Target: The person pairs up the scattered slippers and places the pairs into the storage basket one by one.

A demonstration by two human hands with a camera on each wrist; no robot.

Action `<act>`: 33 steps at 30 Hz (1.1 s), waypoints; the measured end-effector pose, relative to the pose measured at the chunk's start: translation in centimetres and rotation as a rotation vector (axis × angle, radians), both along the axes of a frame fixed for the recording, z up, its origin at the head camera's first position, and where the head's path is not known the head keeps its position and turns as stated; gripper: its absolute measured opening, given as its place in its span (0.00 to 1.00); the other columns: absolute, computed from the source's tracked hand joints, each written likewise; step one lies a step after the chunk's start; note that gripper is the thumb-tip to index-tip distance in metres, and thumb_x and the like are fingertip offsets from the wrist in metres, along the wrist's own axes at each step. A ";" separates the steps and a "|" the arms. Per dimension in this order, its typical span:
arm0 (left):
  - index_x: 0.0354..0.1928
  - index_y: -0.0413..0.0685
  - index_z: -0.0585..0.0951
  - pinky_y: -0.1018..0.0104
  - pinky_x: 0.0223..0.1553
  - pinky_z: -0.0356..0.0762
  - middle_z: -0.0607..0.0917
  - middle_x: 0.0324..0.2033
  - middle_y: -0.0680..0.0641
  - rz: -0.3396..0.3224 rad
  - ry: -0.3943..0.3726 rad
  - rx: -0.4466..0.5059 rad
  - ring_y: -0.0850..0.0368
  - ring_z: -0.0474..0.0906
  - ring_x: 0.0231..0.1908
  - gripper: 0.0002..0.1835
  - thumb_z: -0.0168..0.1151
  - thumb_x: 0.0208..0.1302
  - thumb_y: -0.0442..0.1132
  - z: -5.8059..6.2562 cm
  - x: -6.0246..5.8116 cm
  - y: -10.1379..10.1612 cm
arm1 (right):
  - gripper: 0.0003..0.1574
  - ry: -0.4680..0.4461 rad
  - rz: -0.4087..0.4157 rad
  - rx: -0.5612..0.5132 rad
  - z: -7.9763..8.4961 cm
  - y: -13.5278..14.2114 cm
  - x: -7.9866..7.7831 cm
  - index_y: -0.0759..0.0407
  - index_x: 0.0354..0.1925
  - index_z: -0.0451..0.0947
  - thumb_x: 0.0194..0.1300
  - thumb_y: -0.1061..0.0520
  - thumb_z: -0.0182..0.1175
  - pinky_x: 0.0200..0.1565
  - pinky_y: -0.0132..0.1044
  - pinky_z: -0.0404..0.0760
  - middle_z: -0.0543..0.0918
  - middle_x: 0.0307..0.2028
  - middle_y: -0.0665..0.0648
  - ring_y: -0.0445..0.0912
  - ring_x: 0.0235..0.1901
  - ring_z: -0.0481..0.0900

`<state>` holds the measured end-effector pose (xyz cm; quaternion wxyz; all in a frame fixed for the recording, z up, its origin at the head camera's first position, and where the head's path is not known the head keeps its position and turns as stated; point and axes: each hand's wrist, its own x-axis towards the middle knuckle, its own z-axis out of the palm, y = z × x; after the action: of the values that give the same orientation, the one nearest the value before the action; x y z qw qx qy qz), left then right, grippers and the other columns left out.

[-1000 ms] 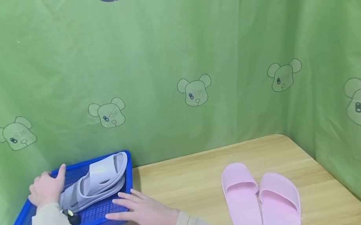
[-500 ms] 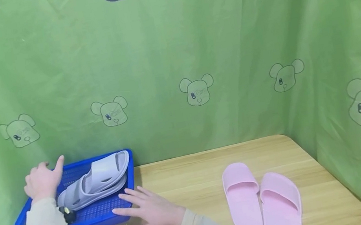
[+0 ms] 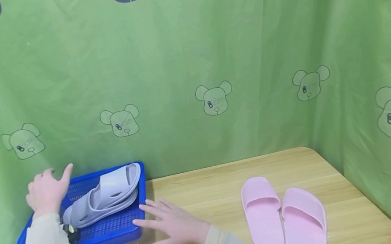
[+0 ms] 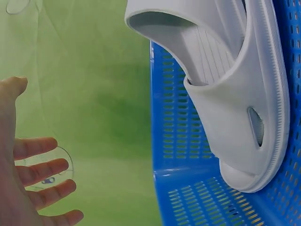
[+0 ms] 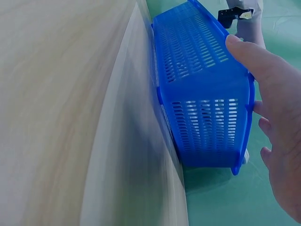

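Two empty hands spread at a blue basket [image 3: 105, 243] that holds grey slippers [image 3: 114, 183].

The left hand [image 3: 47, 191] is spread wide with its thumb apart, gripping nothing, over the basket's far-left side; the grey slippers lie to its right, between the hands, one resting on the other. The right hand [image 3: 175, 224] is also spread wide and empty, just beside the basket's near-right corner; whether its fingertips touch the rim I cannot tell. Well apart to that hand's right, pink slippers [image 3: 265, 227] lie side by side on the desk [image 3: 190, 183]. The step in hand looks like settling or letting go of the basket; moving it again would call for both hands to close on opposite rims and keep it level.
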<state>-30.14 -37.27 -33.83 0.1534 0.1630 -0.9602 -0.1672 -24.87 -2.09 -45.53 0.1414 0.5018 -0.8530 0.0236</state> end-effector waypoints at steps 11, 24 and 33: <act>0.68 0.36 0.65 0.30 0.42 0.68 0.66 0.62 0.23 -0.061 0.058 -0.053 0.20 0.63 0.55 0.52 0.32 0.63 0.77 0.4 0.7 1.6 | 0.49 -0.019 -0.028 -0.012 0.0 1.7 0.2 0.33 0.76 0.41 0.65 0.24 0.45 0.75 0.52 0.48 0.46 0.78 0.53 0.51 0.77 0.45; 0.64 0.38 0.70 0.28 0.47 0.66 0.71 0.62 0.27 -0.128 0.175 -0.101 0.21 0.65 0.56 0.47 0.38 0.65 0.74 0.7 1.8 4.3 | 0.48 -0.040 -0.054 -0.044 0.8 4.3 0.7 0.33 0.76 0.43 0.65 0.23 0.42 0.75 0.52 0.47 0.47 0.78 0.54 0.52 0.77 0.47; 0.64 0.42 0.71 0.28 0.48 0.66 0.73 0.61 0.30 -0.173 0.234 -0.113 0.23 0.66 0.56 0.44 0.42 0.65 0.73 0.4 2.6 6.3 | 0.47 -0.037 -0.090 -0.066 0.8 6.4 1.1 0.36 0.75 0.50 0.64 0.25 0.47 0.74 0.54 0.49 0.50 0.77 0.55 0.52 0.77 0.48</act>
<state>-27.56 -30.98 -33.44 0.2582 0.0499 -0.9541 -0.1432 -23.80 4.30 -44.76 0.1431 0.4577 -0.8758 0.0544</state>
